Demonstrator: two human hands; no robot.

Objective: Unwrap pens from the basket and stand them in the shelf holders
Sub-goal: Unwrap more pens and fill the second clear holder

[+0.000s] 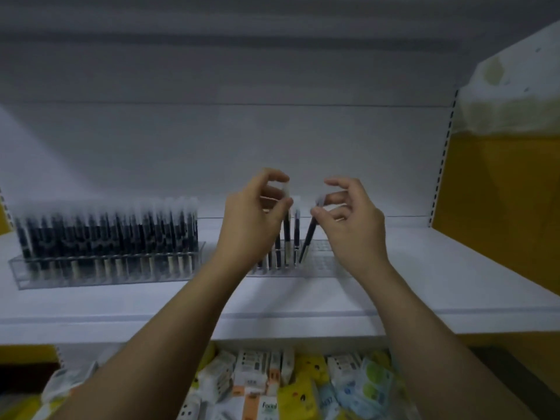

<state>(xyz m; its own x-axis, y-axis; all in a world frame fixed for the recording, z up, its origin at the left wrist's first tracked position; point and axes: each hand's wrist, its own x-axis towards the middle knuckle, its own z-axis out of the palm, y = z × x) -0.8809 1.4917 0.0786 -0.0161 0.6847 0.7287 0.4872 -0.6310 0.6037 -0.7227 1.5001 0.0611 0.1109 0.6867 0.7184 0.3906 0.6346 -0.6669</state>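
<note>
Slotting pens into a holder, from the head view. Pinching the pale cap of an upright pen [286,234] with the left hand [251,216], thumb and forefinger closed on it, with the remaining fingers curled behind. Pinching the top of a second, tilted pen [308,234] with the right hand [351,219], with the other fingers fanned out above. Leaning that one toward the left hand, with its tip down at the clear holder [325,256] just below and between both hands. Making out a few more dark pens standing under the left hand, partly hidden by it. Glancing well out past the left hand: a second, full holder [91,280], packed with pens and blurred. Both on the white shelf [439,268]. Down beneath the forearms, loose packets [300,386] on a lower level. No basket to make out, and no wrapping on either pen as far as can be told.

Judging by that, past the unwrapping for this pair and into placement. Next up, probably: straighten the tilted pen over a free cell, press it down until seated, let go without knocking its neighbours. Same for the left one, if not seated already; cannot tell through the blur.
</note>
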